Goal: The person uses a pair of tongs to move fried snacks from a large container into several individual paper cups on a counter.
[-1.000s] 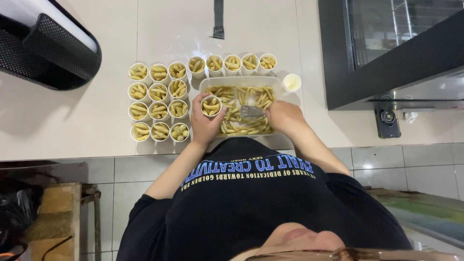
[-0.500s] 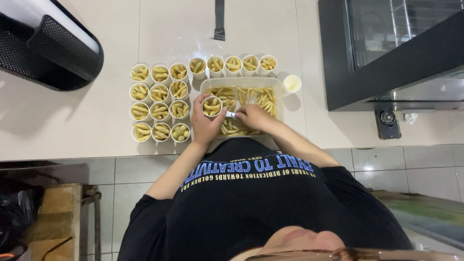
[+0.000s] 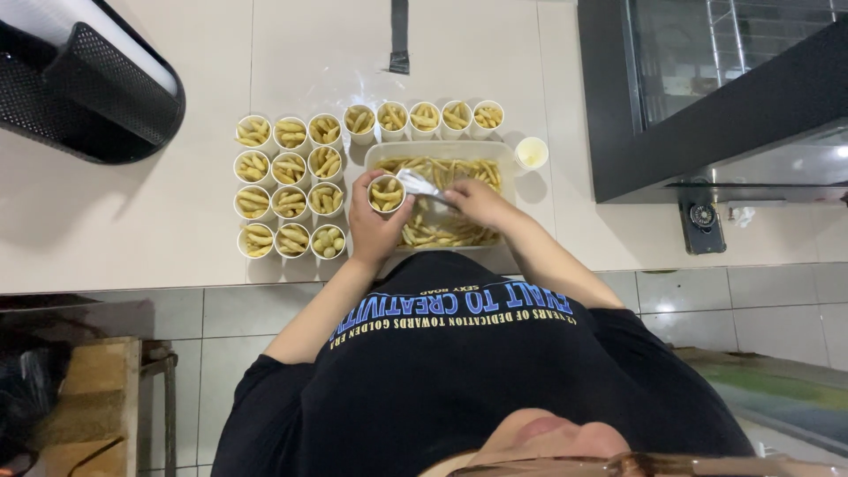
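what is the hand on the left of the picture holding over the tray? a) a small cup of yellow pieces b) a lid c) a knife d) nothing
a: that hand, the person's left, grips a small white cup filled with yellow pieces at the edge of the clear tray, while the right hand brings metal tongs to it.

filled cups: 18 | empty cup: 1 | tray: 1 | tongs: 1
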